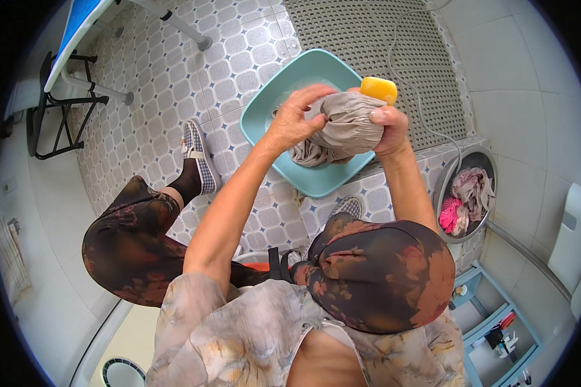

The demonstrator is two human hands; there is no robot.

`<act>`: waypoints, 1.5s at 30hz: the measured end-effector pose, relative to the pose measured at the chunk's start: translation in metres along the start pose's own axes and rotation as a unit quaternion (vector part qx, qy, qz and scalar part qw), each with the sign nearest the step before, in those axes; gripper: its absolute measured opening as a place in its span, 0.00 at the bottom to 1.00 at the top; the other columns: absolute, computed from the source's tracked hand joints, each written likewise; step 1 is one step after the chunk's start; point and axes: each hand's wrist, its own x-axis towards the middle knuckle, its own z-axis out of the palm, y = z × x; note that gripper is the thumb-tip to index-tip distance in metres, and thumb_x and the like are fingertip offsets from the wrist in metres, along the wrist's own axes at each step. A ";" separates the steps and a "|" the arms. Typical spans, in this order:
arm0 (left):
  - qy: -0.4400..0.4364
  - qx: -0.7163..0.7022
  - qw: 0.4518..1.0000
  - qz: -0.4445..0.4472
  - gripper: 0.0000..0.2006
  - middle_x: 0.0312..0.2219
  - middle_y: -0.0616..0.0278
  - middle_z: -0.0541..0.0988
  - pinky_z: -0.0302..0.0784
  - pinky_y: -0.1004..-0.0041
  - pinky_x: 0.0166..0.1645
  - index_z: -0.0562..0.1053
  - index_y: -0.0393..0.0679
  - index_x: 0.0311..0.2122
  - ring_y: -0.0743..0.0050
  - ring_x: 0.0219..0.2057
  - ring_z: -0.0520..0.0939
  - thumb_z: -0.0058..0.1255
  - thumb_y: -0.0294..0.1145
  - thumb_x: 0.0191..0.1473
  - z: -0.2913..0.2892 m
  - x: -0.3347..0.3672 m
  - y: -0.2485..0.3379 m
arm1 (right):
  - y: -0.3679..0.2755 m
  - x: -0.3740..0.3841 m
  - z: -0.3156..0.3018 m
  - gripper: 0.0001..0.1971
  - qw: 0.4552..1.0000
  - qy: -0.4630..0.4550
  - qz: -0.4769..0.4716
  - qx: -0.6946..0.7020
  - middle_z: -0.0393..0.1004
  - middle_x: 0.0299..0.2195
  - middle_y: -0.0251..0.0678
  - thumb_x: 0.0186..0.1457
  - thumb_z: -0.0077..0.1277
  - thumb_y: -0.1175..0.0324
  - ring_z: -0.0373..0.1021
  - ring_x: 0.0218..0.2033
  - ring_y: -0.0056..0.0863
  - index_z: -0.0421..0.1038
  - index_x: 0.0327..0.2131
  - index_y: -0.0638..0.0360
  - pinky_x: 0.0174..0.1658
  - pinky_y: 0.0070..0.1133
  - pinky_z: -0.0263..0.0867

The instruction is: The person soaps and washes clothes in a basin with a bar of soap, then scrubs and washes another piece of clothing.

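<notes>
A wet grey-beige garment [352, 126], gathered in folds, is held up over a teal plastic basin [319, 184]. My right hand [392, 132] grips its right side, thumb on top and the other fingers mostly hidden behind the cloth. A yellow bar of soap [379, 89] juts out just beyond that hand; how it is supported is hidden. My left hand [294, 119] curves over the garment's left edge, thumb against the cloth and fingers reaching across the far side. Part of the garment hangs down into the basin, where some water shows.
A round tub [440, 187] with pink and greyish clothes stands at the right by the wall. A perforated grey mat [361, 39] and a thin hose [423, 106] lie beyond the basin. A folding chair [61, 113] stands far left, a blue shelf [478, 335] near right.
</notes>
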 end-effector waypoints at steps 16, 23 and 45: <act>-0.033 -0.012 0.998 -0.061 0.15 0.33 0.64 0.79 0.72 0.78 0.40 0.75 0.40 0.50 0.80 0.32 0.76 0.49 0.28 0.58 0.001 0.017 -0.011 | -0.066 -0.025 0.006 0.32 0.987 0.105 -0.119 -0.016 0.72 0.44 0.50 0.38 0.51 0.63 0.72 0.44 0.40 0.64 0.50 0.70 0.52 0.33 0.68; -0.073 0.031 0.997 -0.023 0.15 0.40 0.62 0.79 0.71 0.78 0.47 0.73 0.38 0.51 0.78 0.41 0.77 0.46 0.26 0.59 -0.057 0.037 0.039 | -0.093 -0.029 0.024 0.30 0.972 0.110 -0.206 -0.027 0.73 0.44 0.50 0.41 0.50 0.65 0.72 0.44 0.39 0.65 0.50 0.71 0.52 0.33 0.68; 0.032 -0.064 0.988 -0.136 0.12 0.37 0.67 0.77 0.71 0.76 0.47 0.76 0.42 0.42 0.80 0.42 0.75 0.57 0.29 0.51 -0.036 0.008 -0.010 | -0.039 -0.016 -0.009 0.22 0.989 0.142 -0.026 0.038 0.74 0.42 0.45 0.48 0.50 0.68 0.73 0.43 0.35 0.66 0.47 0.69 0.51 0.29 0.69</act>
